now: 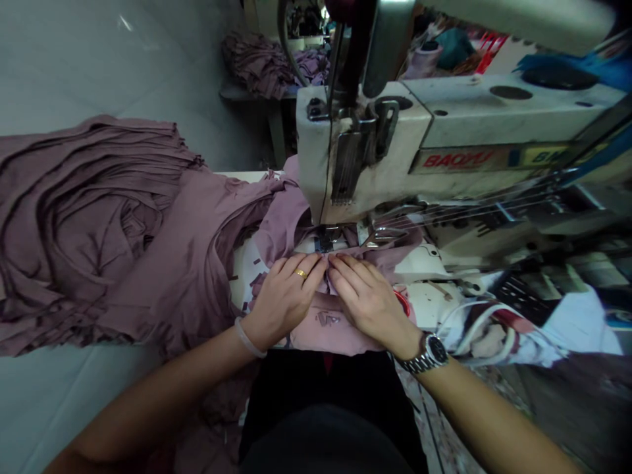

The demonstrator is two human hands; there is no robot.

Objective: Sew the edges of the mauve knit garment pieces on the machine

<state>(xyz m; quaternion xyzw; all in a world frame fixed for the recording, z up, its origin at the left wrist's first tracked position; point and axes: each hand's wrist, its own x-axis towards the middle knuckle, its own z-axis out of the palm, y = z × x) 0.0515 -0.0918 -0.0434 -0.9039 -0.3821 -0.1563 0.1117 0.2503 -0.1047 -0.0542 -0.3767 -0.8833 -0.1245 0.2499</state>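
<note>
My left hand (284, 299), with a gold ring and a pale bangle, and my right hand (368, 303), with a steel wristwatch, press a folded mauve knit fabric (323, 332) with their fingertips. The fingertips nearly meet at a fold just in front of the presser foot (326, 240) of an industrial sewing machine (419, 131) marked BAOYU. The needle area is partly hidden by the fabric and the machine head. The fabric runs left under the machine into a thick stack of mauve garment pieces (83, 224).
The white, printed machine table (424, 296) lies under the work, with thread lines and metal guides to the right. Behind the machine, another mauve fabric pile (271, 66) lies on a bench. Spools and coloured items (434, 56) stand at the back right. Grey floor shows at the left.
</note>
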